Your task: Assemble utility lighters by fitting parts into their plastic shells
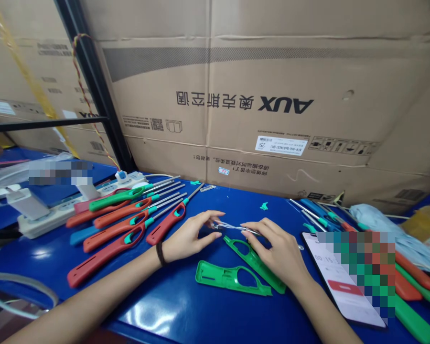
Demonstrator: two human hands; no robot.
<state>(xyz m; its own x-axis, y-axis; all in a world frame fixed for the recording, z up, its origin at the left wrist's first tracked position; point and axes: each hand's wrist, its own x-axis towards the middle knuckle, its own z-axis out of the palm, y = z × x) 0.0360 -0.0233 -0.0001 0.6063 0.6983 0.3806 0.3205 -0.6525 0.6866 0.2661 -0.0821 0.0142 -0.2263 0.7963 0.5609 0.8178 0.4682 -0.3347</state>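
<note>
My left hand and my right hand meet over the blue table, each pinching one end of a thin metal tube with a clear wire part. Just below them lie two green plastic lighter half-shells: one flat toward me, the other angled under my right hand. A black band circles my left wrist.
Several assembled red and green long lighters lie in a row at left, beside a white power strip. At right are a phone, more lighters and parts, and a light blue cloth. Big cardboard boxes wall off the back.
</note>
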